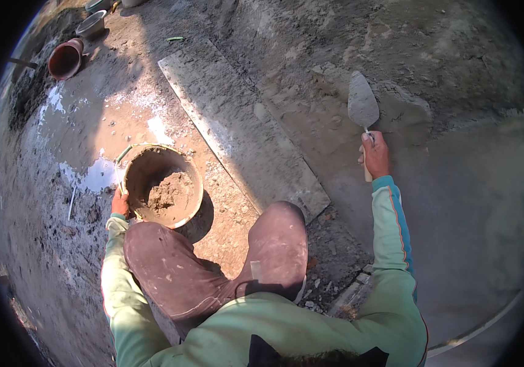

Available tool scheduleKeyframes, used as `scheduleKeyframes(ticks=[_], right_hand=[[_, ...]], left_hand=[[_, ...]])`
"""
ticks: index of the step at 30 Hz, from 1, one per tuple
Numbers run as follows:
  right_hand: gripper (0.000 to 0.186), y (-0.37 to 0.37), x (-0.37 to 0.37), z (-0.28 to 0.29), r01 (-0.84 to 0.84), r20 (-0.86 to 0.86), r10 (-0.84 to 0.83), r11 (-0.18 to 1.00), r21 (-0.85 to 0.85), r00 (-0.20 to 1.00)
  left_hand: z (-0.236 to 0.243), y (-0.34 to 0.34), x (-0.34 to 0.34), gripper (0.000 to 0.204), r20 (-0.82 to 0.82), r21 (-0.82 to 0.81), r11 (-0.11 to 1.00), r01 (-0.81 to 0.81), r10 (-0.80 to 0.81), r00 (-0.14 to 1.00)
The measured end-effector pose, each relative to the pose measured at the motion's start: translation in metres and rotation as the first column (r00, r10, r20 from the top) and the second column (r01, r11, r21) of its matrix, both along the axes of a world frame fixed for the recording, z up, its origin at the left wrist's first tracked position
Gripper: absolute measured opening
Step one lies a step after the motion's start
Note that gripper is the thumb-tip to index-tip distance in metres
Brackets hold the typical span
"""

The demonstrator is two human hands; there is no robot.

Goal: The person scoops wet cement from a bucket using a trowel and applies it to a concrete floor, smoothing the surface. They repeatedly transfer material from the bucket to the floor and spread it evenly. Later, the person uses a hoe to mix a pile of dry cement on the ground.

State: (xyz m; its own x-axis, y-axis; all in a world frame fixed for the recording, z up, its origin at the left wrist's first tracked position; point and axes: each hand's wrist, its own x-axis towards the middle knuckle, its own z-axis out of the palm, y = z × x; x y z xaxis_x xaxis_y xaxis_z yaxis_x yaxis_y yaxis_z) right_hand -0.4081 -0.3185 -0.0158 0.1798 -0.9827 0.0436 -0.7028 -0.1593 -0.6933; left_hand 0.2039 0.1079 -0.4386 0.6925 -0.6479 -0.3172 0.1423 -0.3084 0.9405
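Note:
My right hand [379, 154] is closed round the pale handle of a trowel [363, 104]. Its grey, rounded blade points away from me, over a patch of wet mortar [399, 113] on the smoothed surface. At the left, my left hand [120, 203] grips the near-left side of a bucket [196, 202], at its rim or wire handle; my fingers are partly hidden. The bucket tilts, its mouth facing up toward me. Inside lies some brown-grey mortar [170, 191], and its walls are smeared with the same stuff.
A long mortar-stained board [237, 128] lies diagonally between the bucket and the smoothed surface [457, 202]. Far left, a reddish-brown bucket [66, 60] lies tipped near a grey basin [91, 24]. Puddles [100, 174] wet the ground left of my bucket. Rubble [329, 287] lies by my right knee.

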Motion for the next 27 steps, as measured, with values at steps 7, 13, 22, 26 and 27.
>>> scheduleKeyframes(ticks=[7,13,22,26,27], right_hand=[[0.040,-0.088,0.039,-0.088,0.025,-0.385,-0.113,0.973,-0.228,0.916],[0.041,-0.046,0.013,-0.093,0.118,-0.548,-0.177,0.983,-0.141,0.818],[0.036,0.042,-0.066,-0.073,0.150,-0.808,-0.118,0.988,-0.037,0.577],[0.032,0.044,-0.037,-0.033,0.023,-0.848,-0.081,0.996,-0.081,0.524],[0.031,0.038,-0.021,-0.027,-0.013,-0.845,-0.104,0.991,-0.130,0.525]], left_hand=[[0.003,-0.004,0.003,0.043,-0.029,0.029,0.999,-0.037,0.038,0.999],[-0.006,0.003,0.008,0.043,0.026,-0.043,0.998,-0.039,0.040,0.999],[-0.003,-0.008,-0.018,0.044,-0.075,-0.179,0.982,-0.053,0.040,0.996],[-0.006,0.001,-0.007,0.045,-0.049,-0.158,0.987,-0.012,0.005,0.999],[-0.008,0.006,0.001,0.045,-0.033,-0.164,0.986,-0.021,0.015,0.999]])
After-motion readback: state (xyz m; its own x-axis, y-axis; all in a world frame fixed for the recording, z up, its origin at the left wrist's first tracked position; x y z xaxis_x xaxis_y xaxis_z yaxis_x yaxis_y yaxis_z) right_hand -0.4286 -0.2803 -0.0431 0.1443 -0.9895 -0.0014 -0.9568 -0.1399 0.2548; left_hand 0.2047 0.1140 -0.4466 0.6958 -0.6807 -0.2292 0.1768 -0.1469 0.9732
